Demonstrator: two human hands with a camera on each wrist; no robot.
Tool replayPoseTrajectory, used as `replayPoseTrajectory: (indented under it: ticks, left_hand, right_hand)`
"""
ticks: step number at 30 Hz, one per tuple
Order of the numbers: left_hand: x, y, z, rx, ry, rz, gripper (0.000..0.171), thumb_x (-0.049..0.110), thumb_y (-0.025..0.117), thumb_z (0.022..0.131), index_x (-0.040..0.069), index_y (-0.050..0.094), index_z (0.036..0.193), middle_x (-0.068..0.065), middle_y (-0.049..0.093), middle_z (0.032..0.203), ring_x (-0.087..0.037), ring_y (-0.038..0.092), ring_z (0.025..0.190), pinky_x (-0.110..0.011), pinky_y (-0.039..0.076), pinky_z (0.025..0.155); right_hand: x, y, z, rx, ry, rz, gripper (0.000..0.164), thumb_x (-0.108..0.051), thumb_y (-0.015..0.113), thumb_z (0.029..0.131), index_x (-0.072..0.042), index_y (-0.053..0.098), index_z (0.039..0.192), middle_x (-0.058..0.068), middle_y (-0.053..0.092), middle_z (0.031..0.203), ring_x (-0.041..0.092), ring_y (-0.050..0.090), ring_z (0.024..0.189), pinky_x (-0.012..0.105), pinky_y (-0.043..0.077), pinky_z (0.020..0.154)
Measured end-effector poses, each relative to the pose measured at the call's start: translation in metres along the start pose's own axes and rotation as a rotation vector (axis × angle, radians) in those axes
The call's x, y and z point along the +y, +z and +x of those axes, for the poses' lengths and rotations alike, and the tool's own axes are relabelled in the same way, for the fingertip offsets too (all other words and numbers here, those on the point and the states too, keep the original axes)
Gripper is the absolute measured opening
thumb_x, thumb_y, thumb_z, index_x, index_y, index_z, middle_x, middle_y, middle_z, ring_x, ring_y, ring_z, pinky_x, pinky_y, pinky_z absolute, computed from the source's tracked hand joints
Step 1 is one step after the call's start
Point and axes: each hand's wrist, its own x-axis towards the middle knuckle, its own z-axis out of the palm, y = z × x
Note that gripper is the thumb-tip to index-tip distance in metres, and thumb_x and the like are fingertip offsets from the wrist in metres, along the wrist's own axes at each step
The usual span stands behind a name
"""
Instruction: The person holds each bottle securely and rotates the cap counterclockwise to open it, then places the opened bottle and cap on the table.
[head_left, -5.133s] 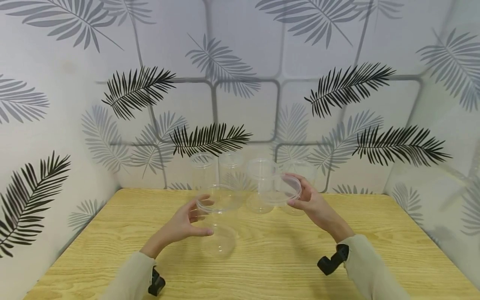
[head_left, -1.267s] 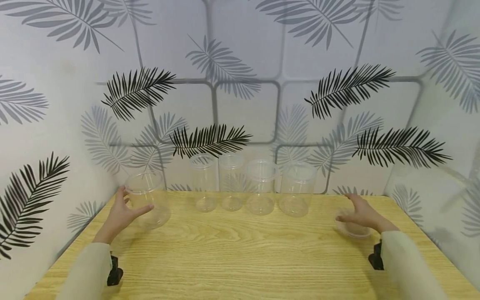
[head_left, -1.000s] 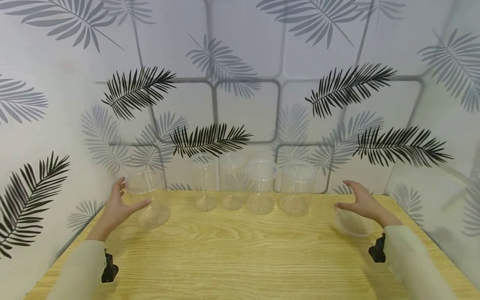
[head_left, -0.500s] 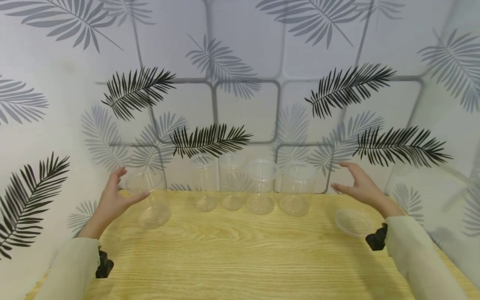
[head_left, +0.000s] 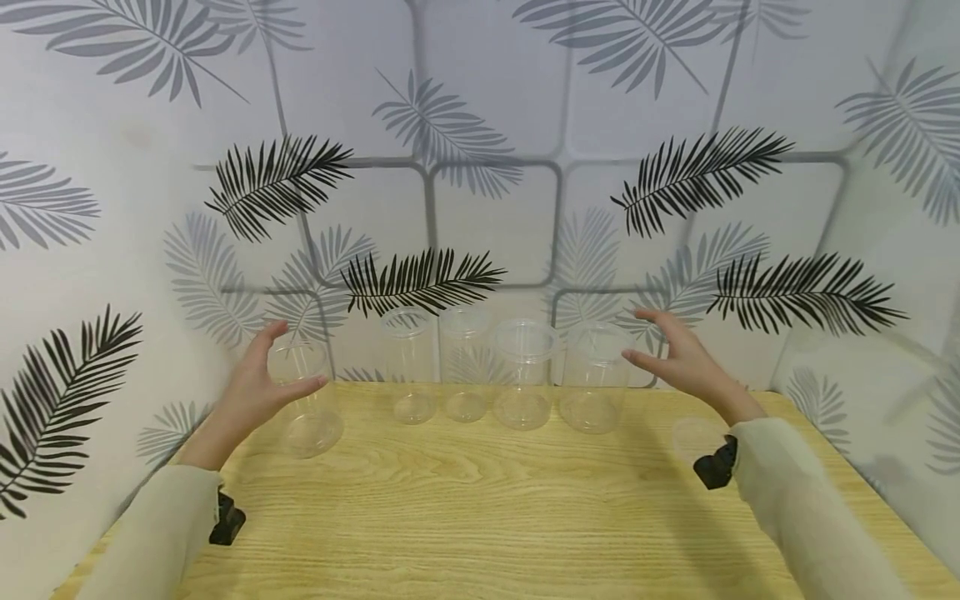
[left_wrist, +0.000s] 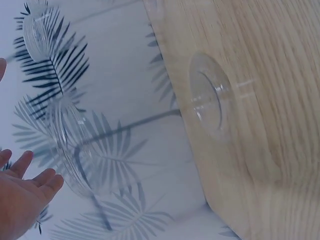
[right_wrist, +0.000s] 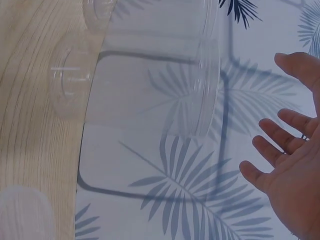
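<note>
At the table's back left stands a clear plastic jar (head_left: 313, 417) with no lid on it. My left hand (head_left: 255, 392) is beside its upper part, thumb and fingers spread, holding nothing. The left wrist view shows the jar's rim (left_wrist: 70, 145) just past the fingertips of this hand (left_wrist: 22, 200). My right hand (head_left: 682, 362) is raised at the right side of a lidded clear jar (head_left: 592, 392), the rightmost in a row. In the right wrist view, a gap shows between that jar (right_wrist: 145, 95) and the spread fingers. A clear round lid (head_left: 693, 435) lies flat on the table, partly behind my right wrist.
Left of that jar, the row along the table's back holds a wide clear jar (head_left: 522, 387) and two narrower ones, a clear jar (head_left: 465, 375) and another clear jar (head_left: 408, 375). Behind them rises a leaf-patterned wall (head_left: 487, 217). The wooden tabletop (head_left: 450, 517) stretches toward me.
The jar my left hand was at mid-table now stands at the left, and the lid my right hand held lies at the right. My right hand has risen and moved left to the rightmost jar.
</note>
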Motion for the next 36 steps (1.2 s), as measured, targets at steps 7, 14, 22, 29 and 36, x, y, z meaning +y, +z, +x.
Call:
replayPoseTrajectory:
  ticks: [7,14,22,29,36]
  left_hand:
    - [0.019,0.014,0.004,-0.019,0.051,-0.023,0.095,0.03,0.077,0.072,0.004,0.02,0.143,-0.022,0.029,0.144,-0.041,0.026,0.132,-0.061,0.026,0.102]
    - [0.034,0.032,0.007,-0.054,0.06,-0.037,0.092,0.033,0.076,0.073,0.004,0.023,0.142,-0.019,0.03,0.144,-0.039,0.027,0.132,-0.058,0.027,0.104]
    - [0.045,0.051,0.009,-0.085,0.056,-0.074,0.091,0.032,0.076,0.074,0.005,0.023,0.142,-0.017,0.028,0.146,-0.038,0.027,0.133,-0.057,0.027,0.105]
    - [0.052,0.069,0.009,-0.062,0.078,-0.094,0.088,0.026,0.076,0.074,0.003,0.025,0.141,-0.017,0.031,0.145,-0.039,0.031,0.131,-0.055,0.029,0.105]
    - [0.049,0.087,0.008,-0.019,0.073,-0.135,0.085,0.021,0.075,0.075,0.0,0.024,0.141,-0.021,0.031,0.143,-0.04,0.033,0.128,-0.053,0.031,0.105]
  right_hand:
    - [-0.024,0.018,0.015,-0.035,-0.051,0.053,0.066,-0.029,0.058,0.089,-0.003,0.027,0.141,0.02,0.028,0.145,0.04,0.024,0.133,0.061,0.025,0.103]
    - [-0.05,0.042,0.029,-0.066,-0.115,0.078,0.064,-0.028,0.059,0.089,-0.004,0.029,0.14,0.017,0.032,0.143,0.036,0.027,0.133,0.056,0.027,0.105]
    - [-0.083,0.07,0.041,-0.121,-0.195,0.117,0.062,-0.026,0.06,0.089,-0.003,0.031,0.139,0.015,0.035,0.142,0.032,0.029,0.133,0.053,0.028,0.106]
    - [-0.102,0.092,0.054,-0.139,-0.245,0.097,0.059,-0.023,0.061,0.088,-0.001,0.035,0.136,0.015,0.039,0.139,0.03,0.033,0.131,0.049,0.03,0.107]
    - [-0.115,0.111,0.064,-0.131,-0.265,0.119,0.057,-0.024,0.06,0.088,-0.001,0.037,0.135,0.013,0.041,0.137,0.029,0.035,0.13,0.048,0.03,0.107]
